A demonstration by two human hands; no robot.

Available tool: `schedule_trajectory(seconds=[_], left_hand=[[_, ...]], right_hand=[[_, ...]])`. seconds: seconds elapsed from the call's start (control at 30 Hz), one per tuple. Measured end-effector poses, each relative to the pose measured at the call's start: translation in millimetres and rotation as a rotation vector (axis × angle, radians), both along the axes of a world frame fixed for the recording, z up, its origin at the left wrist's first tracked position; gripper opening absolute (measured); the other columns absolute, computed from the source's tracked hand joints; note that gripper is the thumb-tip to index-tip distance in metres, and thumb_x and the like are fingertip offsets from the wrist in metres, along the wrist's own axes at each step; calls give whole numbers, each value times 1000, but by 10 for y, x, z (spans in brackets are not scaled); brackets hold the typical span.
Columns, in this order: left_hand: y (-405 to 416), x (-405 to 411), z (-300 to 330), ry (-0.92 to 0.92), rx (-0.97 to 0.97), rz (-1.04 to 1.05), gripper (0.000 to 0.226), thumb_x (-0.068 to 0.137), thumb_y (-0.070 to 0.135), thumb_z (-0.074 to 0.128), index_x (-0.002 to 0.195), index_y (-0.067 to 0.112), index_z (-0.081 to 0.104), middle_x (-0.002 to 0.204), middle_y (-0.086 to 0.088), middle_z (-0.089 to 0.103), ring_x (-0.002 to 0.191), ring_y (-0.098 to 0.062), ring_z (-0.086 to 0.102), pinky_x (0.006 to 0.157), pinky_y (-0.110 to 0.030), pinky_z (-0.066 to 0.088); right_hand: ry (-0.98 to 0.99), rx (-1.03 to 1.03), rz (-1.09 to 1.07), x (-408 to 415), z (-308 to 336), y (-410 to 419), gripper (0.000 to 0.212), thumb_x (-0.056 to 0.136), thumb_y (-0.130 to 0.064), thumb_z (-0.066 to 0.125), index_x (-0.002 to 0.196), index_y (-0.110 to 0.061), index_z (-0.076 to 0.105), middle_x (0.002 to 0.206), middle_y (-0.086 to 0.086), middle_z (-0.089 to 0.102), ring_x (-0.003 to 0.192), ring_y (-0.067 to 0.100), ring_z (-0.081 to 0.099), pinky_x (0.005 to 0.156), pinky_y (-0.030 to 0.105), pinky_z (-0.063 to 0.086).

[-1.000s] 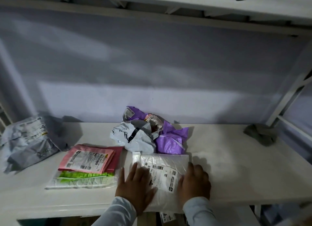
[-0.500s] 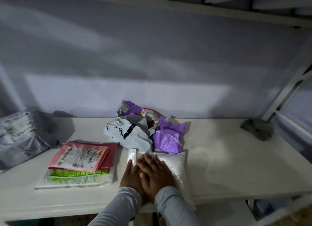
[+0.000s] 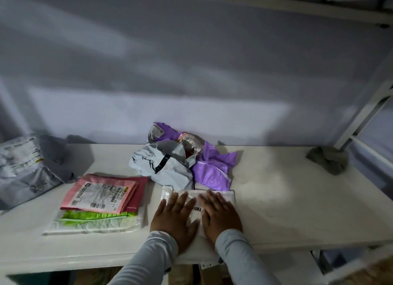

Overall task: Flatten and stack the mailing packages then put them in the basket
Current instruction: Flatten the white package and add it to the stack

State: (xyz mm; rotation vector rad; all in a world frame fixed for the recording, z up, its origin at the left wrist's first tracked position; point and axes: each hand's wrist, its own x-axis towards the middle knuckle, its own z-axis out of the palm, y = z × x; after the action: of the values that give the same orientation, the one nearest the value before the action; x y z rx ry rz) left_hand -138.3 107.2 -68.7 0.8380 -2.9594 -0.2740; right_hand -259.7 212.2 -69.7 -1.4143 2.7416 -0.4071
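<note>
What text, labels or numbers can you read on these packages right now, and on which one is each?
Pink package's label: print and barcodes, too blurred to read.
White package under left hand and right hand: barcode only, digits illegible.
Grey package at far left: label text blurred.
Crumpled purple package: label unreadable.

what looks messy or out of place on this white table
The crumpled grey plastic mailer and crumpled purple plastic mailer sit in an unflattened heap by the wall, unlike the neat pink-topped stack. The white mailer under both hands overhangs the table's front edge.
</note>
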Motion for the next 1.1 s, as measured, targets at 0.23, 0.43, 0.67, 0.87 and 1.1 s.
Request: schedule_trajectory(seconds=[0.23,0.43,0.67,0.87,1.1], left_hand=[[27,32,-11,-8,24,28,56,83,56,31,135,42,46,146,7,43,132,-18,45,108,-38,26],[-16,96,117,76,12,-4,56,85,41,27,138,35,44,148,10,29,129,-12,48,101,-36,42],[-124,172,35,66,13,173,74,82,43,14,149,12,20,156,-5,10,144,-25,23,113,-37,22],[-139,102,-51,3,-3,210,79,77,47,8,147,15,29,156,-5,15,145,-22,19,112,-35,13],[-159,90,-42,31,58,196,97,66,59,-19,151,18,5,159,0,-5,147,-16,-7,116,-31,-2]], right_hand=[[-2,36,-75,-171,-1,165,78,69,-49,-7,145,-50,12,157,-20,4,146,7,1,117,40,8],[-20,38,-136,-159,-13,167,84,67,-47,-8,148,-42,11,158,-18,3,146,9,-2,116,42,6],[71,53,-197,-125,-35,113,69,78,-42,15,143,-33,38,151,-13,31,141,19,31,113,53,12],[4,39,-330,237,5,-270,76,69,-46,32,122,0,61,131,17,57,118,33,57,108,51,10],[-58,28,-187,510,-69,-564,63,65,-36,34,107,-5,71,118,14,66,107,28,65,95,47,28]])
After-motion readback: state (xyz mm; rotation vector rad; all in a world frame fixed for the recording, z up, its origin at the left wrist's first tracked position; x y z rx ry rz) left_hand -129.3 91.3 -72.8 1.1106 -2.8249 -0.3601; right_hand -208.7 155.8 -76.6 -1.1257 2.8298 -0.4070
